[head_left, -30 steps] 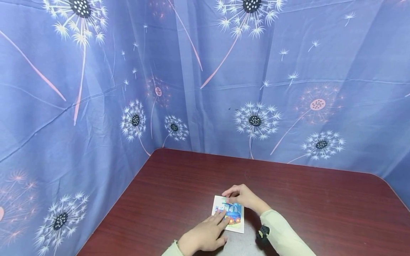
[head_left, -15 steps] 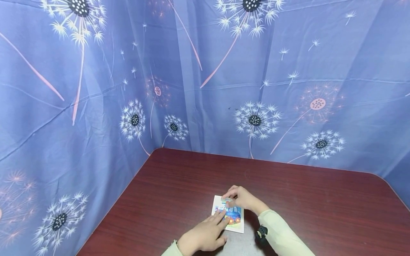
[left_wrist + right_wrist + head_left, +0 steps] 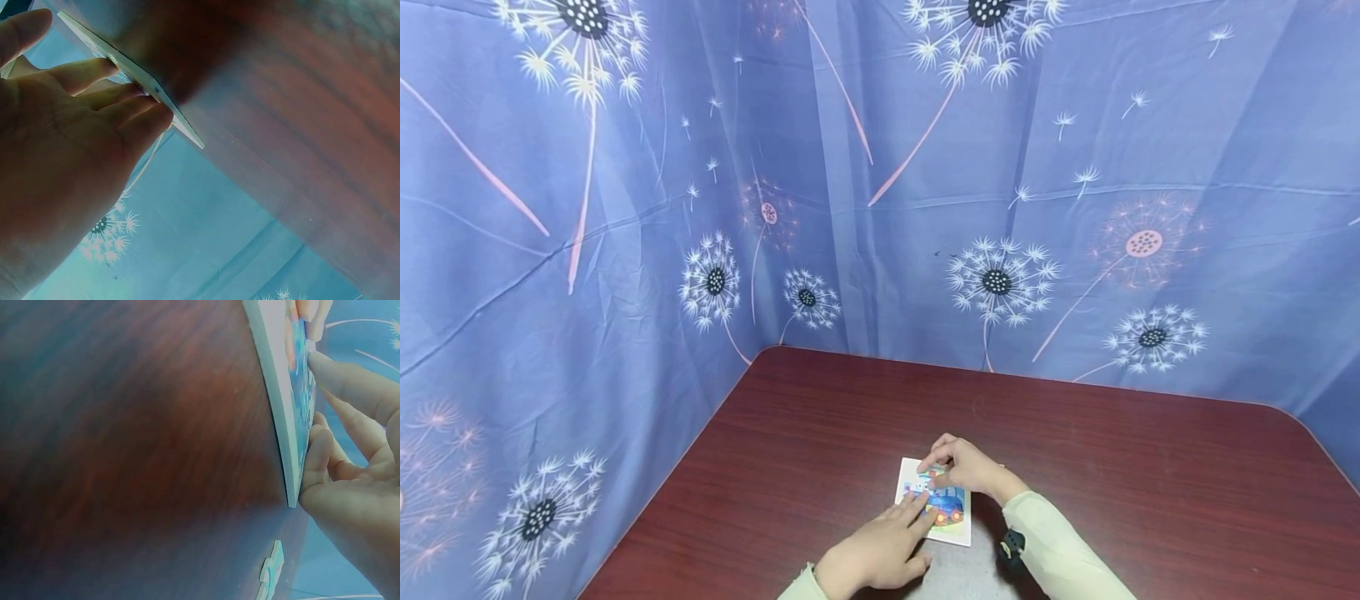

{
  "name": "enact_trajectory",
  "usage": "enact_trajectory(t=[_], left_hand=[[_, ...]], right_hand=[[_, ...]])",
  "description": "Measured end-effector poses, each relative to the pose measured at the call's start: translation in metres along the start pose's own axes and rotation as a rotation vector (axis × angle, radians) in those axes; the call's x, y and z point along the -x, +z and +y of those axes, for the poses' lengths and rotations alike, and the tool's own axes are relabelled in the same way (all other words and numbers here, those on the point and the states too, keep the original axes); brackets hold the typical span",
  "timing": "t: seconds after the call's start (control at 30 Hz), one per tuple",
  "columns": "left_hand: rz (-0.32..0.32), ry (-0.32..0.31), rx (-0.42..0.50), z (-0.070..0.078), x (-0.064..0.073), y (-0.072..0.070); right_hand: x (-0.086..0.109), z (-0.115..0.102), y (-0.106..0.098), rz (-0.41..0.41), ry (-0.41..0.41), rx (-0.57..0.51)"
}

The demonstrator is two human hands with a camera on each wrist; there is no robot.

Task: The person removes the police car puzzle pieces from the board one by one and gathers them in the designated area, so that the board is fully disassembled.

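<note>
A small, thin picture puzzle board [image 3: 957,533] with a blue cartoon vehicle on it lies flat on the table. My left hand [image 3: 883,543] rests its straight fingers on the board's left and lower part. At the board's top, my right hand [image 3: 967,468] bends over it, thumb and index finger around a small, colourful puzzle piece [image 3: 934,471], mostly hidden. The right wrist view shows the right thumb [image 3: 340,375] touching the picture side and the other fingers curled. From the left wrist, the board [image 3: 147,79] appears nearly edge-on under the left fingertips.
A loose puzzle piece [image 3: 272,570] lies on the table beside the board in the right wrist view. The dark red wooden table [image 3: 1112,467] has blue dandelion-print curtains [image 3: 880,250] along its back and left edges. A black object [image 3: 1012,546] sits at the right sleeve.
My right hand has shifted slightly down and toward the board's middle, its thumb lower on the picture. The colours showing between thumb and index finger have changed. My left hand and the board stay in place.
</note>
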State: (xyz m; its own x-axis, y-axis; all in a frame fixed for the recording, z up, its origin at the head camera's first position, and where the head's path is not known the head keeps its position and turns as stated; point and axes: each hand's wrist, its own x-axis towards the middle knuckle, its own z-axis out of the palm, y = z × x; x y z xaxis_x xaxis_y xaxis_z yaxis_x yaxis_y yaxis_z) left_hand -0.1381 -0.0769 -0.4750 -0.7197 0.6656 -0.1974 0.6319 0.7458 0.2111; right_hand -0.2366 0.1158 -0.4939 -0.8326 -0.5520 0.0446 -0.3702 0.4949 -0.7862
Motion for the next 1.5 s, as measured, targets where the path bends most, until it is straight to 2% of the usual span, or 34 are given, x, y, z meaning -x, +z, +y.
enact_trajectory(t=[0.33,0.77,1.07,1.3,1.5], left_hand=[[0.007,-0.018,0.016,0.0022,0.0006,-0.0007],[0.0,-0.02,0.014,0.0001,-0.0023,0.0021],[0.0,-0.015,0.005,0.0016,-0.0006,-0.0001],[0.016,-0.005,-0.013,0.0022,-0.0002,-0.0007],[0.014,-0.009,-0.008,0.0021,0.0006,-0.0015]], right_hand=[[0.0025,0.0025,0.0003,0.004,-0.023,-0.014],[0.0023,0.0049,-0.0046,-0.048,-0.051,-0.065],[0.0045,0.0032,-0.0064,-0.04,-0.023,-0.098],[0.0052,0.0047,-0.0077,-0.015,-0.03,-0.118],[0.004,0.0054,-0.0088,-0.017,-0.013,-0.101]])
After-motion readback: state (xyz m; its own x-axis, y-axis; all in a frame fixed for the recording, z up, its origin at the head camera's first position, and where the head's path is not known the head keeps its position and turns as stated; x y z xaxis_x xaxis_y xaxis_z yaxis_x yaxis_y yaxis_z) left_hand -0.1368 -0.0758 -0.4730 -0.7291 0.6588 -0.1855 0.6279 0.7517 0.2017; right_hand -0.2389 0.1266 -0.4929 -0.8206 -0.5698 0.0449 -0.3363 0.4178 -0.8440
